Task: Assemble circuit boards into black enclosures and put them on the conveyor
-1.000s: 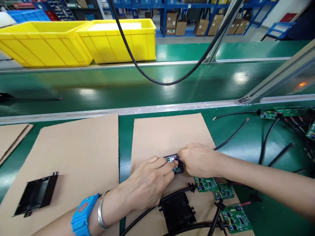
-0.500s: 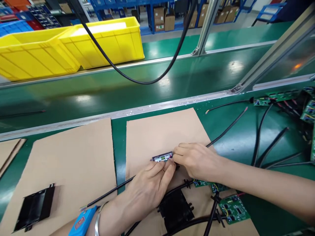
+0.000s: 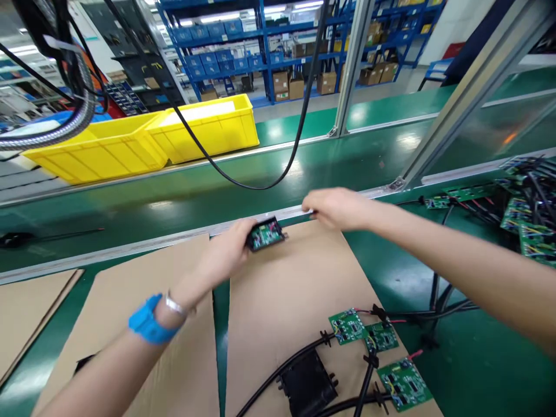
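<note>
Evidently, the cable (image 3: 299, 219) is being handled, seemingly pinched by the right hand (image 3: 337, 208); the case (image 3: 266, 234), clasped in the left hand's (image 3: 230, 248) curled fingers, should be steadied.

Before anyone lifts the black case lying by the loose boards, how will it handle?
The case looks stiff: flat faces, square edges. Lying flat on the cardboard, it probably slides rather than rolls. Its side prongs might snag the cable.
</note>
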Available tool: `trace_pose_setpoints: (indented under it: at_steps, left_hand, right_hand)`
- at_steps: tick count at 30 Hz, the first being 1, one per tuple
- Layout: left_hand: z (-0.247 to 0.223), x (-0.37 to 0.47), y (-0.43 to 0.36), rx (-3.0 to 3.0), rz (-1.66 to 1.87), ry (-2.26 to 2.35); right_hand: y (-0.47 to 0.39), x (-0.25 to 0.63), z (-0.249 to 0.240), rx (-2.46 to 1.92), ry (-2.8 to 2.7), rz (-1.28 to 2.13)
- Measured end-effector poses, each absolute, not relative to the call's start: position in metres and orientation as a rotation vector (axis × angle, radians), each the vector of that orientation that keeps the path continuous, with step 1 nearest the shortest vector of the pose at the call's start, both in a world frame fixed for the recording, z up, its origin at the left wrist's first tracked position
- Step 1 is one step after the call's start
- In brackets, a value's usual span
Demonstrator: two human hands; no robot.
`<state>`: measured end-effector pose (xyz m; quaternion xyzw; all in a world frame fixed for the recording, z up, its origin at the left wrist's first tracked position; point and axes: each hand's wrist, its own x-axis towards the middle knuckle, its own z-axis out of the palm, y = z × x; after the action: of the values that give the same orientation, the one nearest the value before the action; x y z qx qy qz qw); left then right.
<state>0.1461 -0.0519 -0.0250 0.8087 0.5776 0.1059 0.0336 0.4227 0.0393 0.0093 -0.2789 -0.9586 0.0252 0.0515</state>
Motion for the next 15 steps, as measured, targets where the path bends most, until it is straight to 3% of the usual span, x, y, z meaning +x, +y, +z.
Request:
trace_pose_setpoints:
  at_steps: [3,6,8,12,15]
  left_hand:
    - [-0.002,0.135,0.008,2.495,0.287,1.892]
    - [-0.009,0.132,0.026,2.460,0.310,1.980]
    - [-0.023,0.138,0.006,2.440,0.308,1.948]
    - [-0.038,0.169,-0.081,2.332,0.379,1.574]
    - [-0.034,0.201,-0.141,2.121,0.447,1.304]
  right_hand:
    - [0.099,0.432,0.027,-1.181,-2.853,-0.209]
    - [0.102,0.442,0.023,-1.365,-2.733,-0.318]
    - [0.065,0.449,0.011,-1.312,-2.777,-0.112]
    - [-0.044,0.461,-0.011,-0.869,-3.040,0.874]
    - [-0.093,0.465,-0.016,-0.902,-2.934,0.969]
